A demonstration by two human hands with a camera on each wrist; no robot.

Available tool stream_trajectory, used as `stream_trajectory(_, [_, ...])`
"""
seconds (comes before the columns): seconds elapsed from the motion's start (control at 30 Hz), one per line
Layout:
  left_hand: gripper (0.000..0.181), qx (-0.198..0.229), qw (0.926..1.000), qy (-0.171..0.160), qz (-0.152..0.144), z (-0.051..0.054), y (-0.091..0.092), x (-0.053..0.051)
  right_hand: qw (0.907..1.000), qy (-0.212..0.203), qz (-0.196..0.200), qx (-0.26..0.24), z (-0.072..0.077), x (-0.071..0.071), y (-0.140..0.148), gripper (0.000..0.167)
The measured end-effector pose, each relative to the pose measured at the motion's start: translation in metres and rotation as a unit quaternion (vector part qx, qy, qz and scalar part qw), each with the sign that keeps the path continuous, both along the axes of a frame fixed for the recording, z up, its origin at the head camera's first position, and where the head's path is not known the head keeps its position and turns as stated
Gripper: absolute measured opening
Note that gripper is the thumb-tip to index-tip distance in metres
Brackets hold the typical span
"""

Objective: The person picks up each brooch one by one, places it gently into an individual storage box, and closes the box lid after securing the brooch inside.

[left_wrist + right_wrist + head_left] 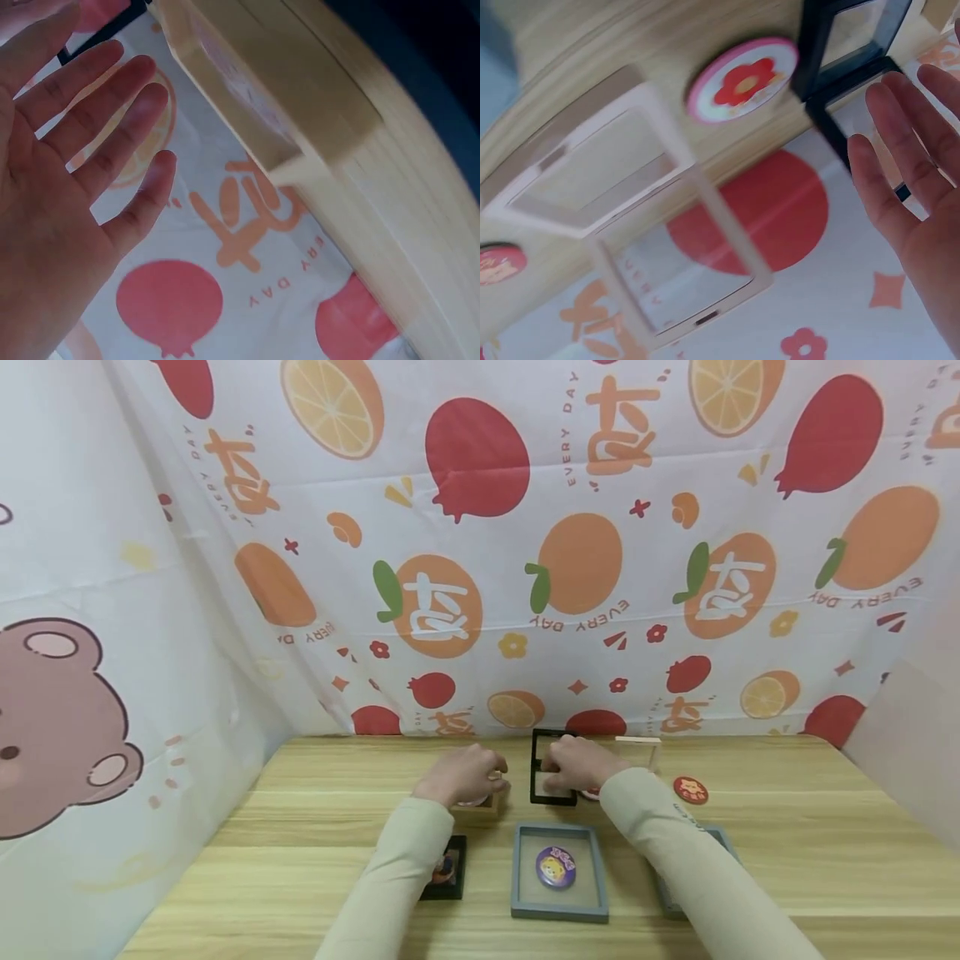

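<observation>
My left hand (465,774) is over a light wooden box frame (486,807) that has a round badge in it. In the left wrist view its fingers (124,139) are spread and loosely bent, with a gap to the wooden frame (330,135). My right hand (581,763) is at a black hinged box frame (535,777), whose lid stands raised. Seen from the right wrist, the fingers (900,127) are nearly straight in front of the black lid (832,127); contact is unclear. A pink-rimmed badge with a red flower (744,79) lies beside the black frame.
A grey-blue frame (517,868) with a purple badge (556,867) lies in front, a black frame (459,868) to its left. Another grey-blue frame (671,902) is partly under the right sleeve. An opened pale frame (637,740) and red badge (690,789) are right. Behind hangs a fruit-print cloth (495,568).
</observation>
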State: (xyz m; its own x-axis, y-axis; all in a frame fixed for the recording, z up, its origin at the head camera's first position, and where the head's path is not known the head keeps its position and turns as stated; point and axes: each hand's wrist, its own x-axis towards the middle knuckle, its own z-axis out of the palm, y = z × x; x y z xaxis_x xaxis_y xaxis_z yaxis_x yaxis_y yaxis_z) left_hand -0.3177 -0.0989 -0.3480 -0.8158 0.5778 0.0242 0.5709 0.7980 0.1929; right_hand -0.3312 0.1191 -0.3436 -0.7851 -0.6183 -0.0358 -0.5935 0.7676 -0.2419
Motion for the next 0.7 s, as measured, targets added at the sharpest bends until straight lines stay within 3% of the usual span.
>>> stream_trajectory(0.13, [0.028,-0.005,1.0,0.003,-0.007,-0.002,0.007,-0.002,0.9996,0.007,-0.018,0.021,0.0,0.001,0.008,0.021])
stream_trajectory(0.43, [0.027,0.0,0.9999,-0.004,-0.01,-0.004,0.019,-0.006,0.9986,0.018,-0.029,0.04,-0.005,0.0,0.023,0.021])
stream_trajectory(0.7, [0.025,-0.009,0.9999,0.002,-0.009,-0.007,0.029,-0.008,0.9979,0.004,-0.052,0.039,-0.01,-0.001,0.03,0.019])
